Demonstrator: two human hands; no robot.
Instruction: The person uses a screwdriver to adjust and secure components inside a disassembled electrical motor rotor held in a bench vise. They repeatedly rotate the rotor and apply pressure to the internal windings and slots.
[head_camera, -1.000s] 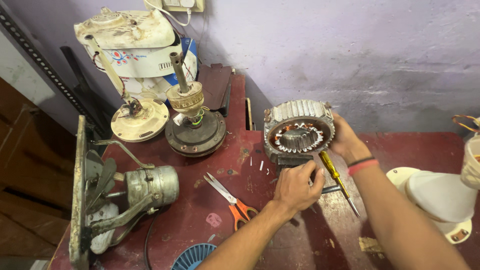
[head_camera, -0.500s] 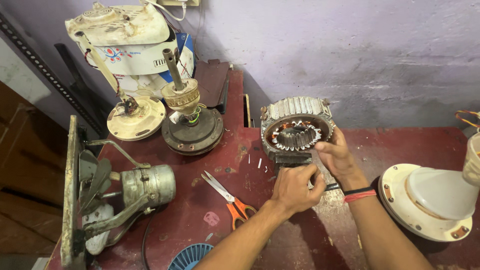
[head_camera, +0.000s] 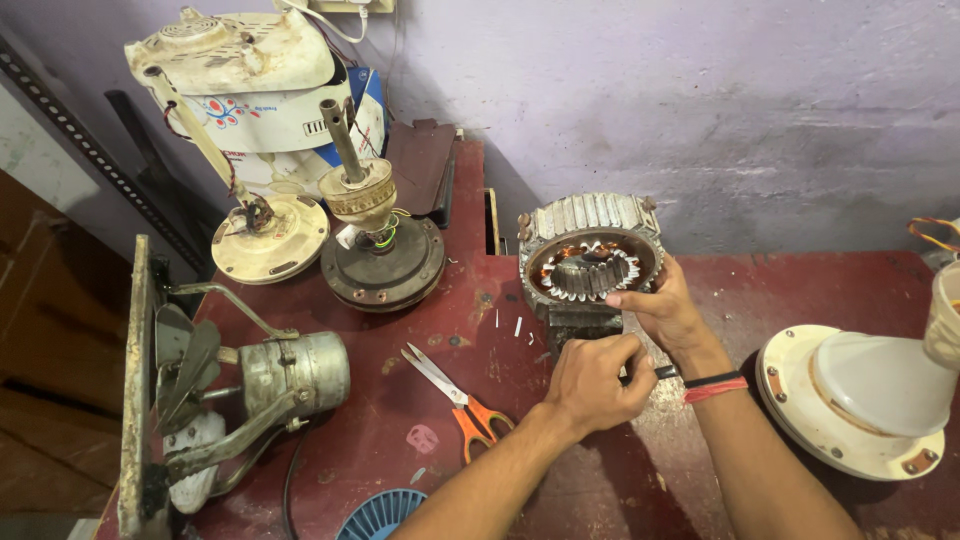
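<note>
A grey motor stator (head_camera: 590, 225) with copper windings stands tilted on the red table (head_camera: 820, 285), its opening facing me. My right hand (head_camera: 668, 315) grips its lower right rim, with a finger on the inner teeth. A black and a red band circle that wrist. My left hand (head_camera: 590, 385) is closed in a fist just below the stator's base. A dark tool end (head_camera: 666, 371), apparently a screwdriver, sticks out of the fist toward my right wrist. The rest of the tool is hidden.
Orange-handled scissors (head_camera: 455, 395) lie left of my left hand. A fan motor with a shaft (head_camera: 378, 245), a round cream cover (head_camera: 268, 240) and a white fan housing (head_camera: 250, 75) stand at the back left. A caged exhaust fan (head_camera: 215, 385) sits at the left. A white fan body (head_camera: 860, 395) is at the right.
My right hand came from behind the stator to its front right rim. The yellow-handled screwdriver, plainly seen earlier, is now almost hidden in my left fist.
</note>
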